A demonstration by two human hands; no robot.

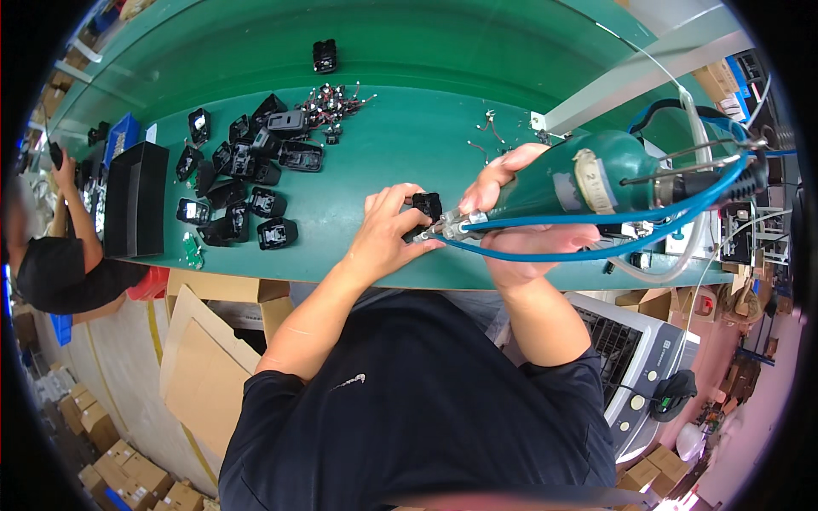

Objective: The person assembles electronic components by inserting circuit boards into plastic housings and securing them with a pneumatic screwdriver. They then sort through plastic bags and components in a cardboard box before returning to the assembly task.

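My left hand pinches a small black plastic housing against the green tabletop. Wrapped round a thick green power screwdriver is my right hand. The tool lies nearly level, its clear-and-metal nose reaching the housing beside my left fingertips. Whether the bit touches a screw is too small to tell. Blue air hoses loop from the tool's rear past my right hand to its nose.
Several black housings are heaped on the left, with wired connectors behind them. One black part stands at the back. A black tray sits at the far left near a co-worker. A grey post rises at right.
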